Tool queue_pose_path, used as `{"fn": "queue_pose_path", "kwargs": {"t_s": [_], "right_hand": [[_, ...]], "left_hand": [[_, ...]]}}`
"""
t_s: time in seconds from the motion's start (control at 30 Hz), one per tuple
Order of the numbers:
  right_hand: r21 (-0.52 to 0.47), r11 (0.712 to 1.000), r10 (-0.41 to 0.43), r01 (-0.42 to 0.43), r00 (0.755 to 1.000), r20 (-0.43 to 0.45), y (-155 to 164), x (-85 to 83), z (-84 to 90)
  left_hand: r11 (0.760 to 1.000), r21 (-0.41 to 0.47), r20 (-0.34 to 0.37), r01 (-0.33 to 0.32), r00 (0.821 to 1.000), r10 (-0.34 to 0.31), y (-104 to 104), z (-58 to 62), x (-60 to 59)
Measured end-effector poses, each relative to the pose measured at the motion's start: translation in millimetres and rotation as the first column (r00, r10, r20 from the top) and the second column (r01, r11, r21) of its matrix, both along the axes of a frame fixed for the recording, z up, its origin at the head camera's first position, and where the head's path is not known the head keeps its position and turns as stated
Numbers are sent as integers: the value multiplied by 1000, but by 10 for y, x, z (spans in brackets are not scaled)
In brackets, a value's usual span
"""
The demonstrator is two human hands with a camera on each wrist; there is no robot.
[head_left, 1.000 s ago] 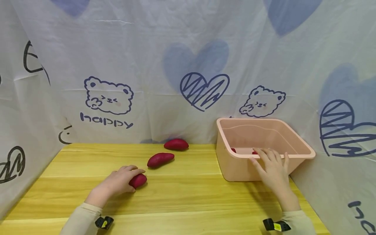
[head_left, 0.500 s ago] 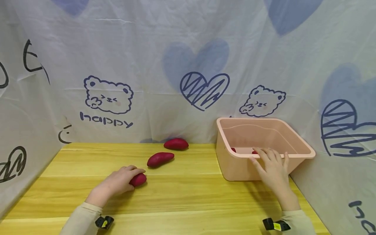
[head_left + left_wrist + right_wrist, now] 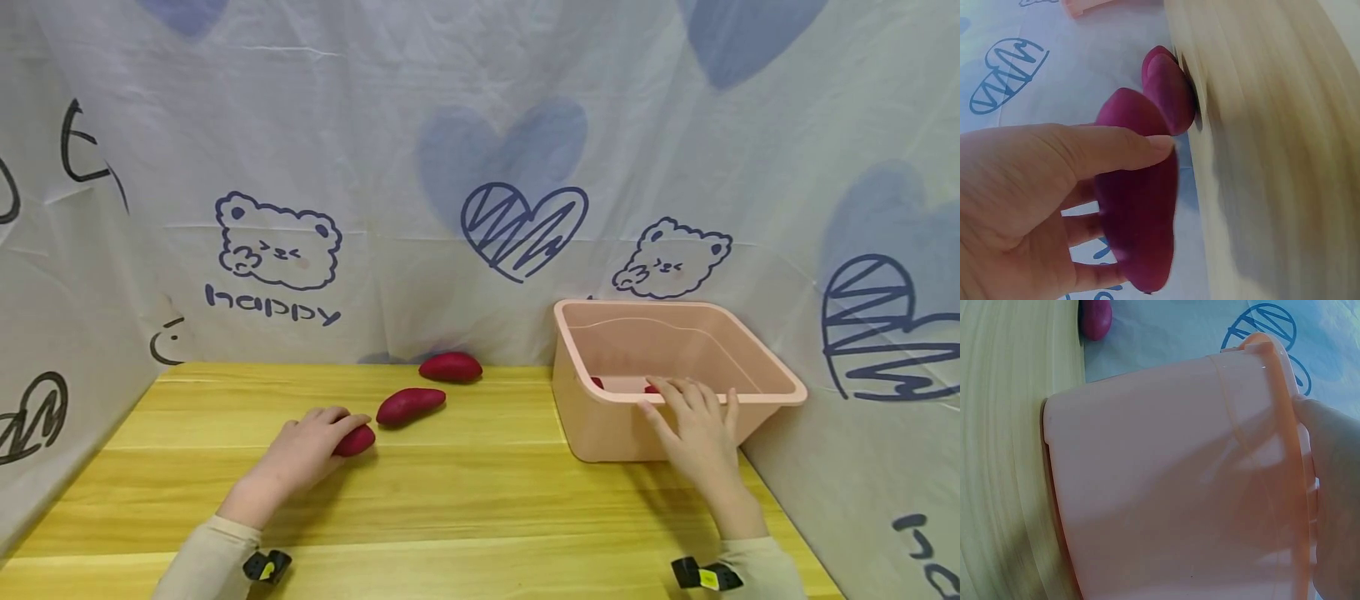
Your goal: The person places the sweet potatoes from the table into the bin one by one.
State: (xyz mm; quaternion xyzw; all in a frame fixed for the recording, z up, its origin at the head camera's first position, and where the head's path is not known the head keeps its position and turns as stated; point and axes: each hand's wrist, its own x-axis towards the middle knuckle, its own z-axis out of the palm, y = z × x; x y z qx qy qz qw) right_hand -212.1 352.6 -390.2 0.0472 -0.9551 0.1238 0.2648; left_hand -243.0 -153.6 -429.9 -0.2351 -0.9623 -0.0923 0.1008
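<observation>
Purple-red and smooth, the yam (image 3: pixel 354 440) sits in my left hand (image 3: pixel 303 450), thumb along one side and fingers (image 3: pixel 1085 228) curled under the other. The hand lies low over the table (image 3: pixel 465 500), forearm stretched forward from a beige sleeve (image 3: pixel 202 558). In the left wrist view the yam (image 3: pixel 1138 212) is a long, rounded, matte body tapering to a blunt tip.

My right hand (image 3: pixel 693 442) reaches to the near rim of the tub (image 3: pixel 600 429); its fingers (image 3: pixel 678 400) hook over the edge while the palm lies against the outer wall. From the right wrist the tub (image 3: pixel 1166 475) shows as pale pink plastic with rounded corners and a rolled lip.

Two more yams lie on the wood just beyond my left hand: a slim one (image 3: pixel 409 406) near the held yam, and a plumper one (image 3: pixel 450 367) farther back, by the sheet. Bits of red show inside the tub, too hidden to make out.

The table is yellow wood with straight grain. A thin, creased white sheet (image 3: pixel 480 167), printed with blue hearts and bears, hangs behind and at both sides.
</observation>
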Motion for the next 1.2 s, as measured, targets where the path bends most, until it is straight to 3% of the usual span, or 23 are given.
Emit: {"fn": "queue_pose_path", "kwargs": {"t_s": [0.43, 0.9, 1.2], "right_hand": [[3, 1000, 5, -5, 1000, -8, 11, -4, -18], [-17, 1000, 14, -14, 1000, -13, 13, -15, -14], [-11, 1000, 10, -11, 1000, -16, 20, -24, -25]], "left_hand": [[1000, 10, -207, -1, 978, 3, 58, 49, -7], [1000, 17, -283, -2, 959, 6, 121, 96, 3], [1000, 9, -289, 25, 957, -22, 214, 144, -1]]}}
